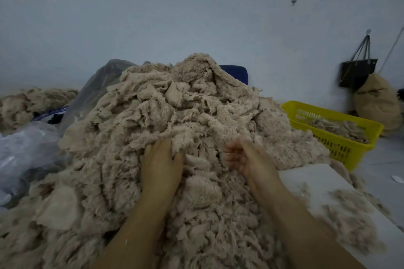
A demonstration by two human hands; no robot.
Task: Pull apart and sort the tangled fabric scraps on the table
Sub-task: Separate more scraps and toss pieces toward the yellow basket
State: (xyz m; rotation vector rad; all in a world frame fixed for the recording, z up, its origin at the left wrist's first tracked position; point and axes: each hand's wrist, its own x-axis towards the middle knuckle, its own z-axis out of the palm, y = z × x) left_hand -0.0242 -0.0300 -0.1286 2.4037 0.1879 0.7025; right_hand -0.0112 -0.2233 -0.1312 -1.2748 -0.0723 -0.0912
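1 scrap heap with 2 hands on it, left hand and right hand. Right of the heap: 1 yellow basket, 1 black bag. Left of the heap: 1 smaller pile.

You are in a textile sorting workshop: a huge heap of frayed beige fabric scraps fills mid-frame, a yellow slotted plastic crate at right, bare pale walls behind.

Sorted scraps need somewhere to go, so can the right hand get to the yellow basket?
Probably yes. The yellow basket is open-topped, and between it and the right hand lies only the low edge of the scrap pile.
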